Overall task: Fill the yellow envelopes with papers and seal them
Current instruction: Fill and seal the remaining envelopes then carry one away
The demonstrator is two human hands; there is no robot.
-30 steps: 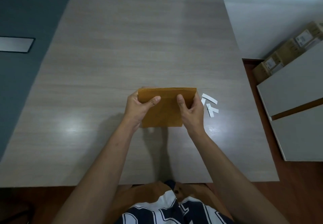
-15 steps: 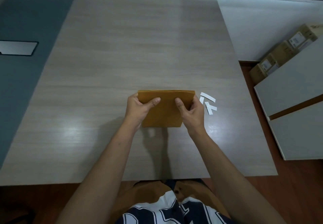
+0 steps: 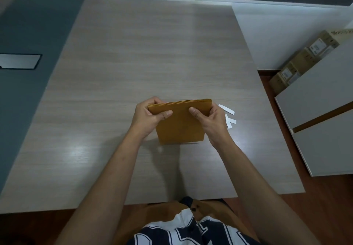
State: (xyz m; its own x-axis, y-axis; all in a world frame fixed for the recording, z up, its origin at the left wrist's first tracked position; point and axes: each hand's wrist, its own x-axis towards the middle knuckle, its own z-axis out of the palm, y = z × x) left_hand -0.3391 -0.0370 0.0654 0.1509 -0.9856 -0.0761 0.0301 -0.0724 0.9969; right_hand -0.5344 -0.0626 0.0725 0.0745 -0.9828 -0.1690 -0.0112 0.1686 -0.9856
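- At the centre of the frame, the left hand (image 3: 147, 117) grips the upper left corner of a stack of flat mustard-yellow paper envelopes (image 3: 180, 125), thumb curled across the near face and fingers wrapped behind.
- The right hand (image 3: 211, 121) grips the upper right corner of the same stack in the same way, thumb on the front and fingers behind the edge.
- The envelopes stand on their lower edge, which rests on the pale wood-grain table (image 3: 133, 63); several layered top edges show along the stack's upper rim.
- Just right of the right hand, a few small white paper strips (image 3: 228, 115) lie flat on the table, some overlapping.
- At the right of the frame stands a grey-white cabinet (image 3: 322, 114), with brown cardboard boxes (image 3: 303, 61) bearing white labels behind it in the upper right.
- At the left edge, a dark-framed silver panel (image 3: 19, 61) sits in a grey-blue floor.
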